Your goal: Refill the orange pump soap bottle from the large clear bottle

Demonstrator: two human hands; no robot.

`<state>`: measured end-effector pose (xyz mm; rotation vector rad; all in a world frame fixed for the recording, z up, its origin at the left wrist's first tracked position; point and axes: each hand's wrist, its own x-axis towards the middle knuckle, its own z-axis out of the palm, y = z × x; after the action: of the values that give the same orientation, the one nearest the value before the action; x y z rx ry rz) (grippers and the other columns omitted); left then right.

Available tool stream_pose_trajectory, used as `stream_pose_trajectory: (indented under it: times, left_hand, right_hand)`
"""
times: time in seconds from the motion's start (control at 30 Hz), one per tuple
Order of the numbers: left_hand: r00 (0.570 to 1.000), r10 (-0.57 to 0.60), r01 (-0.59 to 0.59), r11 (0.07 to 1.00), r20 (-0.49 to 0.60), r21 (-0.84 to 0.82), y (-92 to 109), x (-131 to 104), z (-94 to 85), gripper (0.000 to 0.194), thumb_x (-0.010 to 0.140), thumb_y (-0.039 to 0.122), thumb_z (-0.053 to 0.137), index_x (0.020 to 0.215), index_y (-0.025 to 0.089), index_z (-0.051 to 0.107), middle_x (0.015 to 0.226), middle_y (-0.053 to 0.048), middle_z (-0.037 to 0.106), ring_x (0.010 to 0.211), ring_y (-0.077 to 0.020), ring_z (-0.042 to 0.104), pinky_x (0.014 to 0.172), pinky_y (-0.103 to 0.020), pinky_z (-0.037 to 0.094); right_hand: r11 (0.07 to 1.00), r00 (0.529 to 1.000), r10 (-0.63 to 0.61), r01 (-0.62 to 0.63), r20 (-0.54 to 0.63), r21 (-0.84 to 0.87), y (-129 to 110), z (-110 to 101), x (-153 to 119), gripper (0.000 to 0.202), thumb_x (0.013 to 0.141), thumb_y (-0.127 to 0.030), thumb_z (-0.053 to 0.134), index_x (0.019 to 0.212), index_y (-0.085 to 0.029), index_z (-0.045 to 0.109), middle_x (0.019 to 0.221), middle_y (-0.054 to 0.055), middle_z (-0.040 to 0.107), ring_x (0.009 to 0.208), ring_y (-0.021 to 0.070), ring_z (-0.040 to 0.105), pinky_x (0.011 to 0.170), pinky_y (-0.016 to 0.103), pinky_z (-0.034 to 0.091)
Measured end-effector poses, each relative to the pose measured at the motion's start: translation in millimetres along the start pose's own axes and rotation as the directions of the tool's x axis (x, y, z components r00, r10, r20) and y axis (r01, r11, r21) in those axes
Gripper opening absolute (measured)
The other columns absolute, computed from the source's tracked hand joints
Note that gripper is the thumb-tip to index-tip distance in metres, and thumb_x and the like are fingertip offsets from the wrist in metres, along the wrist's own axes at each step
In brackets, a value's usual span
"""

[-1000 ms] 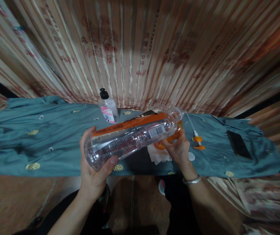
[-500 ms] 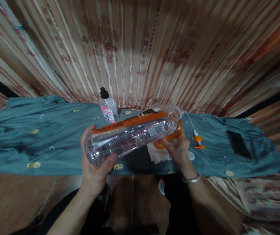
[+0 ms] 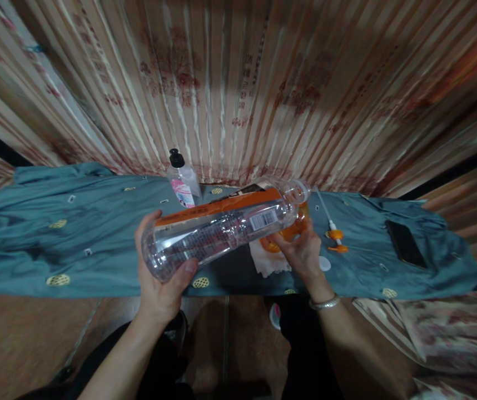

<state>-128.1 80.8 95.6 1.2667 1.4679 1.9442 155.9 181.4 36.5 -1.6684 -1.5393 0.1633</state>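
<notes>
A large clear plastic bottle (image 3: 222,233) with an orange label band is tilted, its neck to the right. My left hand (image 3: 161,283) is wrapped round its base end. My right hand (image 3: 303,253) grips an orange bottle (image 3: 300,222), partly hidden behind the clear bottle's neck. Below it a white cloth or tissue (image 3: 266,261) lies on the teal cloth. An orange and white pump head (image 3: 337,240) with a thin tube lies right of my right hand, and a white round cap (image 3: 324,263) is near my wrist.
A small clear bottle with a black cap (image 3: 183,186) stands at the back of the teal-covered table (image 3: 105,233). A black phone (image 3: 406,243) lies at the right. A striped curtain (image 3: 230,83) hangs behind the table.
</notes>
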Motion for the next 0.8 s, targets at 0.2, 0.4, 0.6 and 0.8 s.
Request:
stream_pose_trajectory:
  times: [0.2, 0.4, 0.6, 0.8]
  left_hand:
    - [1.000, 0.006, -0.007, 1.000, 0.031, 0.017, -1, 1, -1.5, 0.098, 0.066, 0.072, 0.098, 0.145, 0.026, 0.063, 0.118, -0.009, 0.076, 0.100, -0.0338, 0.078, 0.087, -0.051, 0.068]
    - [0.998, 0.043, -0.047, 0.994, 0.038, 0.099, -7, 4, -6.4, 0.097, 0.068, 0.080, 0.093, 0.145, 0.028, 0.063, 0.127, -0.011, 0.073, 0.104, -0.0357, 0.077, 0.091, -0.056, 0.067]
    - [0.998, 0.051, -0.054, 0.992, 0.035, 0.114, -6, 5, -6.5, 0.099, 0.065, 0.080, 0.094, 0.143, 0.028, 0.063, 0.125, -0.010, 0.072, 0.104, -0.0361, 0.075, 0.094, -0.057, 0.066]
    - [0.998, 0.045, -0.048, 0.996, 0.038, 0.077, 3, 6, -2.6, 0.087, 0.068, 0.075, 0.094, 0.135, 0.028, 0.066, 0.111, -0.007, 0.071, 0.093, -0.0319, 0.072, 0.080, -0.050, 0.063]
  right_hand:
    - [1.000, 1.000, -0.011, 0.011, -0.011, 0.010, -3, 0, 0, 0.082, 0.079, -0.091, 0.068, 0.121, -0.022, 0.069, 0.098, 0.015, 0.084, 0.082, 0.0371, 0.082, 0.075, 0.051, 0.066]
    - [1.000, 1.000, 0.018, -0.018, 0.016, -0.011, -5, -2, 0, 0.087, 0.078, -0.091, 0.070, 0.127, -0.020, 0.068, 0.102, 0.017, 0.085, 0.089, 0.0381, 0.083, 0.079, 0.049, 0.066]
    - [1.000, 1.000, 0.010, -0.010, 0.003, -0.030, -4, 0, 0, 0.087, 0.078, -0.091, 0.070, 0.127, -0.020, 0.066, 0.099, 0.016, 0.084, 0.084, 0.0360, 0.082, 0.076, 0.046, 0.065]
    - [1.000, 1.000, 0.011, -0.011, 0.004, -0.005, -5, -1, -1, 0.085, 0.078, -0.090, 0.071, 0.128, -0.022, 0.066, 0.098, 0.014, 0.083, 0.084, 0.0357, 0.082, 0.077, 0.049, 0.065]
